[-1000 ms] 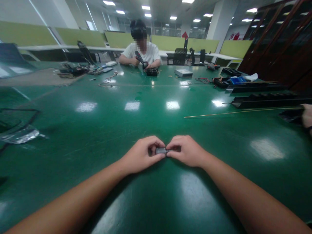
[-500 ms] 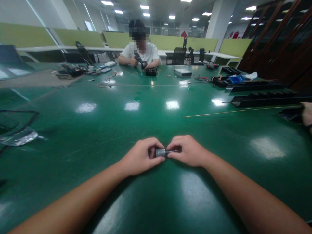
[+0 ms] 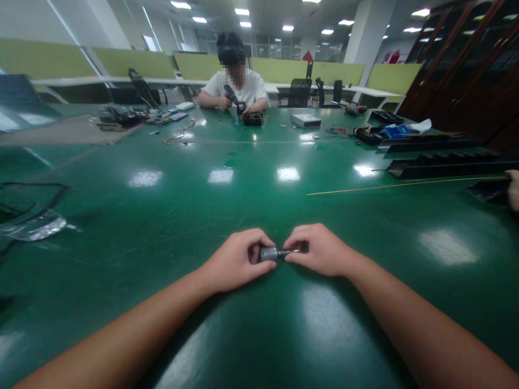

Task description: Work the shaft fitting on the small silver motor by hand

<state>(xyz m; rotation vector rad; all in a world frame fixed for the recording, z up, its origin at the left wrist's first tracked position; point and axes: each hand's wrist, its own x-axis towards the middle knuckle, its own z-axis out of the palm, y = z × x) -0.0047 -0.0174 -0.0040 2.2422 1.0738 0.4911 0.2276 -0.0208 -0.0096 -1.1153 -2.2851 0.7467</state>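
Note:
My left hand (image 3: 237, 261) is closed round a small silver metal cylinder (image 3: 268, 253), held just above the green table (image 3: 170, 216). A thin dark shaft (image 3: 288, 252) sticks out of the cylinder to the right. My right hand (image 3: 320, 251) pinches that shaft between thumb and fingers. Both hands rest close together near the table's front middle, and part of each piece is hidden inside the fingers.
A person in a white shirt (image 3: 239, 86) works on a black box (image 3: 252, 119) at the far side. Long black trays (image 3: 446, 165) and a thin rod (image 3: 397, 185) lie at right, where another person's hand (image 3: 514, 189) shows. Clear plastic and a cable (image 3: 32, 224) lie at left.
My hands have drawn slightly apart, so more of the dark shaft shows between the cylinder and my right fingers. The hand at the right edge has slid further out of view.

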